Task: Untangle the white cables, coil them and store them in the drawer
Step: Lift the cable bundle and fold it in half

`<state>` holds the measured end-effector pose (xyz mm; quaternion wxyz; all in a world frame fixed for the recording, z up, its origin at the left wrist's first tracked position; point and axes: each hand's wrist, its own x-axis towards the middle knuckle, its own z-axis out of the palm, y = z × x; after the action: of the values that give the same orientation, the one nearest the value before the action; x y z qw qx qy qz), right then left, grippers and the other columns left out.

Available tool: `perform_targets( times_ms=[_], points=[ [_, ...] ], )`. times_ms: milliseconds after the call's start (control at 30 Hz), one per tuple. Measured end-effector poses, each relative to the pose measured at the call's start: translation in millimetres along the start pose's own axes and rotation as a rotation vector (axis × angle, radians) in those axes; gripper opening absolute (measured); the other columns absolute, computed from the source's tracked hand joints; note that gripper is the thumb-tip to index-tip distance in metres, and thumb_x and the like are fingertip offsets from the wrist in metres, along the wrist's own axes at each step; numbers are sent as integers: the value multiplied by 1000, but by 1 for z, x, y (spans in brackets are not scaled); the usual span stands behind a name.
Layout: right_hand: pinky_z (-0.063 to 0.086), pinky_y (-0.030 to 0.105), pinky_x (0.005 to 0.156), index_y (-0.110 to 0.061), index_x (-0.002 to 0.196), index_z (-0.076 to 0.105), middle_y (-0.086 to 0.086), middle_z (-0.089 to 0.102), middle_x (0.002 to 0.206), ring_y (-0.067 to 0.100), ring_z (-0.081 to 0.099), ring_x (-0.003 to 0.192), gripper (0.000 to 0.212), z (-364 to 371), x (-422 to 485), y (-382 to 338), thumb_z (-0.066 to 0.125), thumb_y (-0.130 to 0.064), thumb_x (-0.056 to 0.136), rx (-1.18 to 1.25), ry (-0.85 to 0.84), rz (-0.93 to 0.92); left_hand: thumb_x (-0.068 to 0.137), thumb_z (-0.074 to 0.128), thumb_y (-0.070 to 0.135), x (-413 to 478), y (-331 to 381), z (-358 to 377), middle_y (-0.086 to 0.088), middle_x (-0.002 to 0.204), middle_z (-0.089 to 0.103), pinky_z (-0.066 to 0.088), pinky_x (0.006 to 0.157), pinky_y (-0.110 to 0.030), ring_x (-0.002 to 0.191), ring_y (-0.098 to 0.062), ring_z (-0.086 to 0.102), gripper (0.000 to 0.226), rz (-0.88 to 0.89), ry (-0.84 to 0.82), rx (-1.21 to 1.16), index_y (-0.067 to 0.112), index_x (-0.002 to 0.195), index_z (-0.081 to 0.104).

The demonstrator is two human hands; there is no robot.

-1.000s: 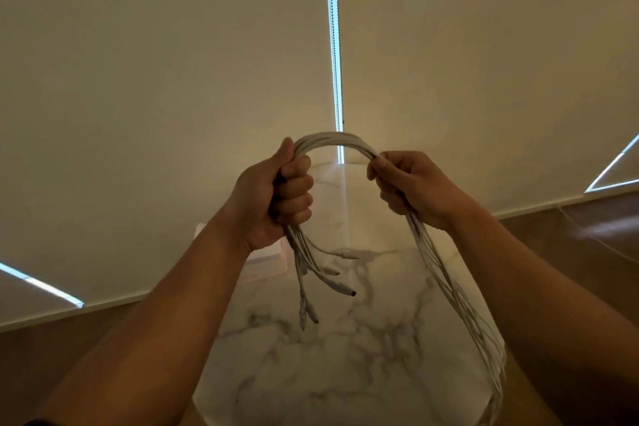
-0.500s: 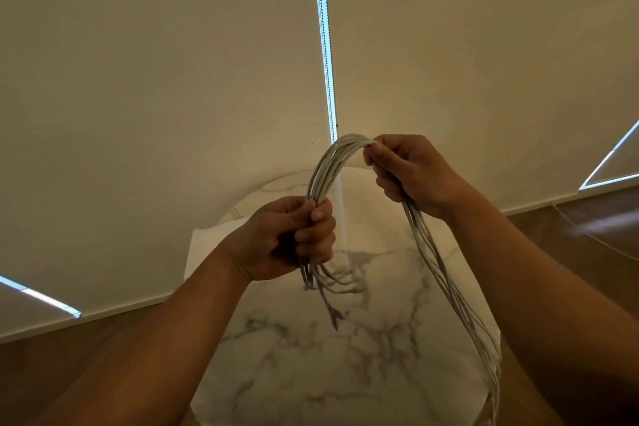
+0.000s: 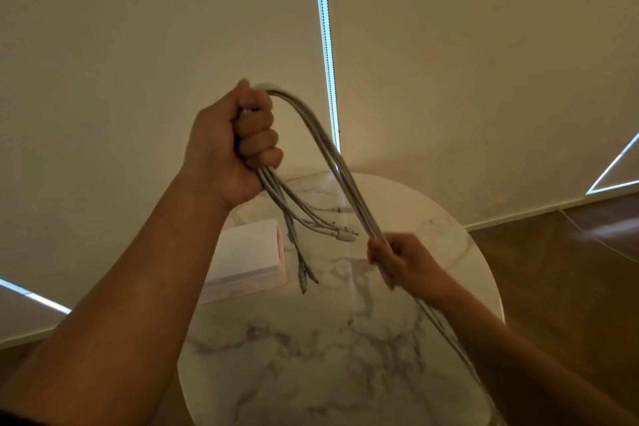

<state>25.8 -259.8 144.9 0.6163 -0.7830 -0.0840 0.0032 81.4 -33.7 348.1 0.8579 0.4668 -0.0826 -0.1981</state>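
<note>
**Desk:** What are the hands doing?

**Photographer:** The left hand [image 3: 231, 145] is raised and clenched in a full fist round the bundle of thin white cables [image 3: 347, 183], thumb on top. The right hand [image 3: 408, 263] sits lower and nearer the camera, its fingers curled tight round the same bundle further along.

**Desk:** And the cables themselves?

**Photographer:** They are held in the air above the round white marble worktop [image 3: 328, 373]. They leave the top of the left fist, arch over and slope straight down to the right hand. Past that hand they trail along the right forearm and off the bottom right of the frame. The short plug ends [image 3: 347, 237] hang loose under the left fist (some fan towards the right hand, two dangle lower), none clearly touching the stone.

**Desk:** Anything close by?

**Photographer:** A pale pink rectangular box [image 3: 247, 252] lies on the worktop's far left part, just beside the dangling plugs and below the left wrist. The near half of the marble shows bare. The worktop's curved right edge runs just outside the right hand, with brown wooden floor [image 3: 560, 270] beyond. Cream roller blinds [image 3: 138, 45] fill the background, split by a bright vertical gap [image 3: 325, 45].
</note>
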Motion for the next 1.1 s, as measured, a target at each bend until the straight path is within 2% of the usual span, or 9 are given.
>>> perform_targets(
  times_ms=[200,267,333,467,600,700,800,933,1100],
  points=[
    [35,24,51,-29,72,51,-8,49,57,4,47,51,31,47,-41,41,41,-41,99,-271,262,112,102,30,43,4,-24,5,7,45,12,16,34,-17,38,-9,7,40,-34,16,-48,27,67,42],
    [42,30,56,-19,76,60,-7,56,66,2,49,56,34,47,-33,33,44,-37,100,-226,245,140,101,30,44,0,-34,12,7,44,14,16,34,-17,37,-8,9,42,-104,-83,-93,25,67,47],
    [45,29,62,-18,91,62,-9,59,76,2,51,64,15,41,-22,13,50,-21,101,27,175,191,101,31,43,-4,-41,16,8,47,19,19,36,-19,38,-6,15,45,-234,-247,-209,20,71,55],
    [34,35,53,-8,67,52,7,46,58,19,42,52,54,40,5,-13,38,-48,100,81,301,117,103,33,40,-2,-40,24,4,52,29,25,43,-26,43,-11,27,45,-403,-516,-435,8,84,58],
    [40,37,67,-30,69,51,0,52,74,14,49,70,64,86,0,-5,17,-81,83,-105,103,290,102,30,42,17,-35,52,9,48,17,18,37,-21,38,-8,14,48,-218,-338,-208,21,62,46],
    [37,33,57,-23,61,46,-3,47,60,8,43,54,52,119,-16,-24,30,-56,98,-40,23,305,104,25,43,38,-46,57,10,44,21,20,37,-20,35,-6,17,52,-112,-187,-88,23,58,41],
    [29,17,46,-21,58,40,-5,41,52,6,40,42,51,123,-22,-54,32,-40,104,-68,-57,223,102,26,45,48,-64,40,8,46,19,15,45,-25,40,-9,14,52,-91,-143,-10,23,57,38],
    [33,11,43,-19,59,45,-5,43,51,2,43,38,51,106,-22,-82,34,-38,105,-89,-130,210,100,24,51,46,-80,12,5,51,13,15,48,-27,45,-12,11,54,-63,-163,21,22,56,37],
    [36,22,49,-13,69,55,-1,49,58,8,42,46,50,74,-25,-97,35,-44,103,-226,-197,226,101,25,49,44,-76,-12,4,50,16,21,48,-26,45,-12,13,53,-26,-195,73,22,57,38]
  ],
)
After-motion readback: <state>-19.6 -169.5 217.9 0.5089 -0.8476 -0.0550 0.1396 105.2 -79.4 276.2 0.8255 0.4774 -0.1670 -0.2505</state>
